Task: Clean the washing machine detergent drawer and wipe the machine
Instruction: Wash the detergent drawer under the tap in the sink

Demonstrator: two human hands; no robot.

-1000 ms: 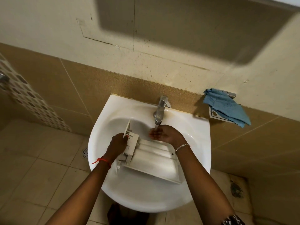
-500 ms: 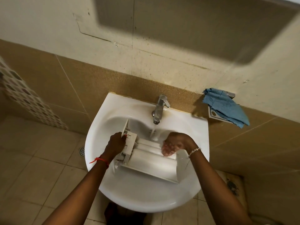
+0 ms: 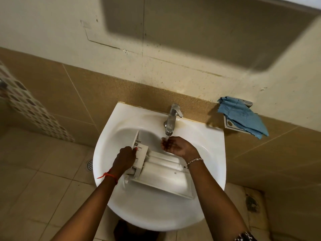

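Observation:
A white plastic detergent drawer (image 3: 161, 174) lies slanted inside the white sink (image 3: 208, 153), its front panel at the left. My left hand (image 3: 124, 158) grips the drawer's left end near that panel. My right hand (image 3: 177, 146) is cupped, palm up, directly under the chrome tap (image 3: 172, 119), with a thin stream of water falling into it. It holds nothing and hovers just above the drawer's far edge.
A blue cloth (image 3: 241, 115) hangs over a metal holder on the wall, right of the sink. Brown tiles run behind the basin. A round floor drain (image 3: 89, 165) shows at the sink's left, and a stained floor patch (image 3: 251, 204) at the lower right.
My right hand moved from the drawer's right side back up under the tap and turned palm up. The left hand kept its grip on the drawer.

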